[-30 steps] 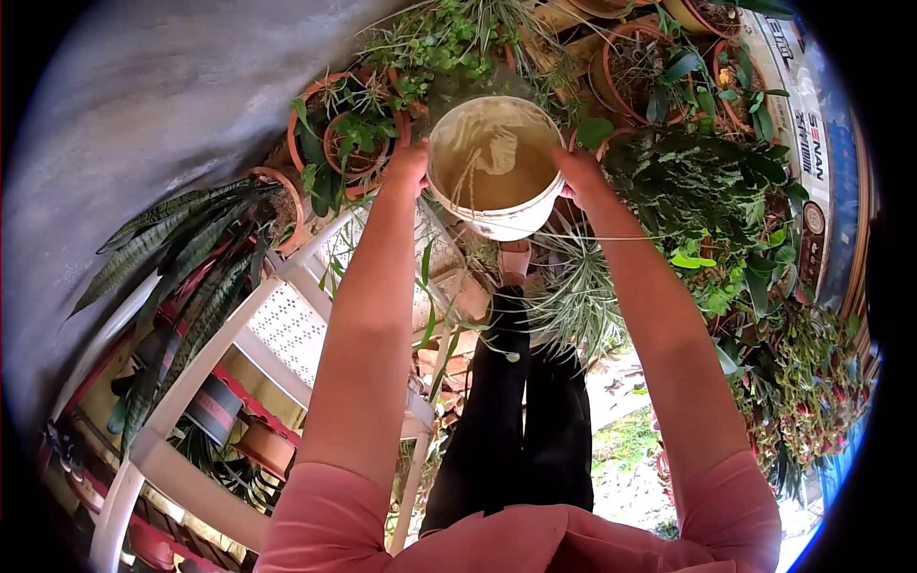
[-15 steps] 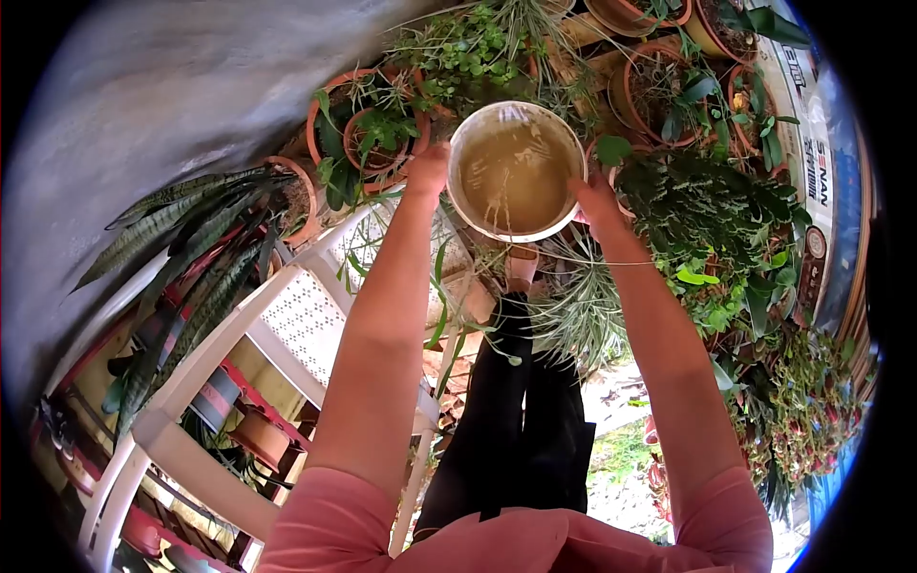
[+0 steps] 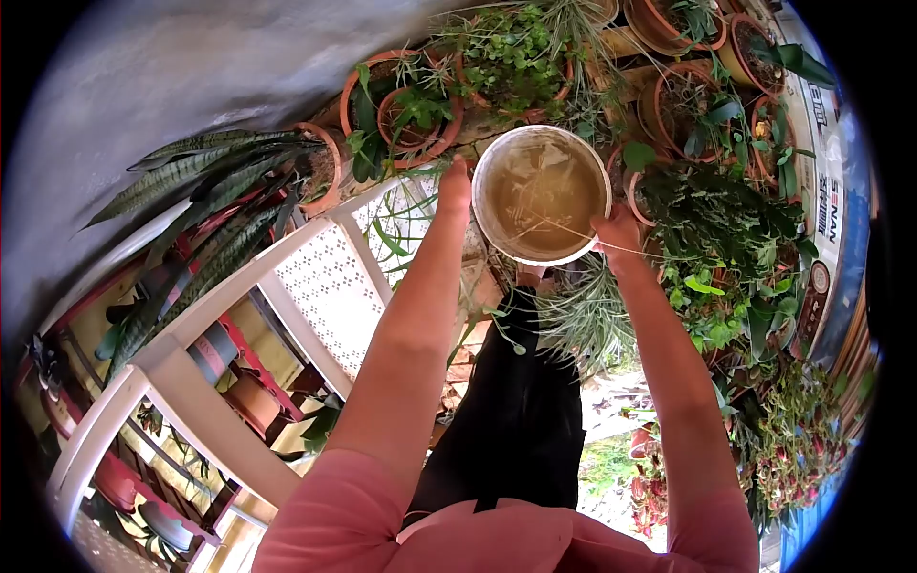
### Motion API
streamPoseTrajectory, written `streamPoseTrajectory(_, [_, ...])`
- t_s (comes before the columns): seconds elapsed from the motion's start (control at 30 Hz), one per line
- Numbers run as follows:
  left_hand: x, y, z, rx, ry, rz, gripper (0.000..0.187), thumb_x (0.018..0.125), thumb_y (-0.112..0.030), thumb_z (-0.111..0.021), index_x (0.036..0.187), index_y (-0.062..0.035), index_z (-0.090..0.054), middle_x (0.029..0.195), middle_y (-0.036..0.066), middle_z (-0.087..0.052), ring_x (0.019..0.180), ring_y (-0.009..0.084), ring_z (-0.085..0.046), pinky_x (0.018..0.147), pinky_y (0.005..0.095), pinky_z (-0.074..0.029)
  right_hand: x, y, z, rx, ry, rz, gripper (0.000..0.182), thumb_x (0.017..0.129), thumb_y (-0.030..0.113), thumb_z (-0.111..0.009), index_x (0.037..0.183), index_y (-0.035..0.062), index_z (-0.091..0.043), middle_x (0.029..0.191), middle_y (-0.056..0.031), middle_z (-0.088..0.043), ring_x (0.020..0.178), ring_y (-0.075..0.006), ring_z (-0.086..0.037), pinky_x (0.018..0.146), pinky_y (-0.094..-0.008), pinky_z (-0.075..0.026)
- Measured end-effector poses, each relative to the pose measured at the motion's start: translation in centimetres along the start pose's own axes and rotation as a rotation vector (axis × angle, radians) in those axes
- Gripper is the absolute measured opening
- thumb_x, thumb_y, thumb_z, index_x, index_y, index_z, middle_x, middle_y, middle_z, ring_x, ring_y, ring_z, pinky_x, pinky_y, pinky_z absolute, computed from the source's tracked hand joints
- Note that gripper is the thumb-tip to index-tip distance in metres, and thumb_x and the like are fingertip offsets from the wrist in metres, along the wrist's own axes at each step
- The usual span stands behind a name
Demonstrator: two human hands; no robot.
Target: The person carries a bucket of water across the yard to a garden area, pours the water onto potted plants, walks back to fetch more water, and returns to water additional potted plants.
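I hold a white bucket [image 3: 541, 195] of murky brown water out in front of me with both hands. My left hand [image 3: 455, 181] grips its left rim and my right hand [image 3: 618, 229] grips its right rim. The bucket hangs roughly level above potted plants, with a spiky spider plant [image 3: 581, 310] just below it. Terracotta pots [image 3: 406, 115] with green plants stand just beyond the bucket's left side. My black trousers [image 3: 521, 411] show below.
A white lattice plastic stand [image 3: 325, 282] sits at my left, with a snake plant [image 3: 205, 205] and pots around it. Dense leafy plants [image 3: 726, 239] and more terracotta pots [image 3: 683, 105] crowd the right and far side. A grey wall [image 3: 162, 67] is at upper left.
The bucket and both hands have shifted right and slightly lower in view; it now sits more level, showing only its rim and water. The view moved, revealing more of the white stand.
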State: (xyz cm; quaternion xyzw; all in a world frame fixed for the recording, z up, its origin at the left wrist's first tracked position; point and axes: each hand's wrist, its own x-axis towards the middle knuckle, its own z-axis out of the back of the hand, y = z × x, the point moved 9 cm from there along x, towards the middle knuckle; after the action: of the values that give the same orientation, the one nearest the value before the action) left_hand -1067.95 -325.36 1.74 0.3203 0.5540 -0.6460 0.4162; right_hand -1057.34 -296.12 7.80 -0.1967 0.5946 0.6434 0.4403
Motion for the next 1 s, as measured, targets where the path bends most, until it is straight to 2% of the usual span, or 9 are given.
streamPoseTrajectory(0.3, [-9.5, 4.8, 0.7, -0.375, 0.025, 0.433, 0.042, 0.09, -0.04, -0.033, 0.115, -0.0083, -0.045, 0.109, 0.006, -0.052, 0.096, 0.0197, -0.049, 0.09, 0.0497, -0.034, 0.3, 2.3, -1.8, -0.304, -0.007, 0.001, 0.033, 0.07, 0.017, -0.063, 0.094, -0.0027, -0.054, 0.071, -0.0097, -0.059, 0.052, -0.0154, -0.056, 0.038, -0.0261, -0.044])
streamPoseTrajectory(0.33, [-9.7, 6.5, 1.0, -0.425, 0.002, 0.471, 0.04, 0.09, -0.038, -0.034, 0.115, -0.0089, -0.046, 0.11, 0.006, -0.051, 0.098, 0.02, -0.048, 0.091, 0.0524, -0.032, -0.6, 4.1, -2.2, -0.328, -0.012, -0.024, 0.034, 0.066, 0.019, -0.064, 0.088, -0.005, -0.052, 0.07, -0.0156, -0.058, 0.055, -0.0231, -0.058, 0.042, -0.0342, -0.045])
streamPoseTrajectory(0.43, [-8.4, 9.3, 1.2, -0.513, -0.05, 0.38, 0.031, 0.088, -0.032, -0.042, 0.111, -0.0101, -0.048, 0.107, 0.004, -0.052, 0.102, 0.0189, -0.046, 0.092, 0.0526, -0.031, 1.8, 3.5, -3.7, -0.196, 0.001, 0.037, 0.033, 0.066, 0.017, -0.063, 0.087, -0.0051, -0.052, 0.071, -0.0161, -0.058, 0.056, -0.0253, -0.059, 0.044, -0.0363, -0.045])
streamPoseTrajectory(0.57, [-7.1, 6.7, 2.3, -0.738, 0.011, 0.14, 0.023, 0.087, -0.021, -0.043, 0.107, -0.0118, -0.049, 0.098, -0.001, -0.051, 0.091, 0.015, -0.048, 0.088, 0.0462, -0.037, 3.9, 6.1, -6.8, -0.603, 0.015, 0.155, 0.04, 0.067, 0.026, -0.059, 0.089, -0.007, -0.052, 0.077, -0.0221, -0.059, 0.061, -0.0334, -0.059, 0.052, -0.0396, -0.046])
streamPoseTrajectory(0.63, [-8.2, 4.4, 3.3, -0.654, -0.102, 0.121, 0.02, 0.086, -0.022, -0.042, 0.103, -0.0133, -0.05, 0.092, -0.001, -0.051, 0.082, 0.0139, -0.048, 0.079, 0.0392, -0.04, 3.3, 9.9, -9.2, -0.788, 0.004, 0.399, 0.036, 0.067, 0.024, -0.057, 0.084, -0.0075, -0.054, 0.069, -0.0202, -0.059, 0.058, -0.0316, -0.058, 0.052, -0.0393, -0.046])
streamPoseTrajectory(0.7, [-7.4, 4.0, 3.9, -0.659, -0.19, 0.118, 0.019, 0.085, -0.023, -0.043, 0.1, -0.014, -0.05, 0.09, -0.001, -0.051, 0.079, 0.0132, -0.047, 0.074, 0.037, -0.04, 2.9, 11.5, -10.5, -0.691, 0.079, 0.188, 0.031, 0.066, 0.021, -0.059, 0.078, -0.007, -0.054, 0.059, -0.0141, -0.056, 0.05, -0.0246, -0.055, 0.047, -0.0362, -0.045])
streamPoseTrajectory(0.73, [-7.1, 3.4, 4.3, -0.668, -0.203, 0.127, 0.017, 0.084, -0.024, -0.045, 0.096, -0.0141, -0.05, 0.089, 0.0, -0.051, 0.076, 0.0127, -0.046, 0.069, 0.0357, -0.04, 2.6, 12.3, -11.2, -0.537, 0.114, 0.238, 0.033, 0.065, 0.027, -0.058, 0.058, -0.0055, -0.054, 0.047, -0.0114, -0.051, 0.042, -0.0216, -0.052, 0.045, -0.0338, -0.044])
streamPoseTrajectory(0.83, [-6.7, 1.7, 5.6, -0.635, -0.237, 0.13, 0.018, 0.082, -0.024, -0.047, 0.095, -0.0125, -0.051, 0.088, 0.001, -0.051, 0.075, 0.0133, -0.046, 0.066, 0.0346, -0.041, 3.1, 13.1, -13.5, -0.509, 0.207, 0.113, 0.04, 0.062, 0.03, -0.06, 0.072, -0.0091, -0.057, 0.058, -0.0173, -0.058, 0.054, -0.0268, -0.06, 0.054, -0.0348, -0.048])
streamPoseTrajectory(1.0, [-5.3, 1.0, 6.6, -0.777, -0.291, 0.108, 0.016, 0.079, -0.02, -0.052, 0.091, -0.0095, -0.053, 0.084, 0.003, -0.053, 0.072, 0.0153, -0.048, 0.062, 0.0335, -0.042, 3.3, 15.9, -15.2, -0.52, 0.124, 0.342, 0.04, 0.058, 0.032, -0.067, 0.062, -0.0061, -0.056, 0.059, -0.0167, -0.057, 0.049, -0.0219, -0.058, 0.051, -0.0335, -0.047])
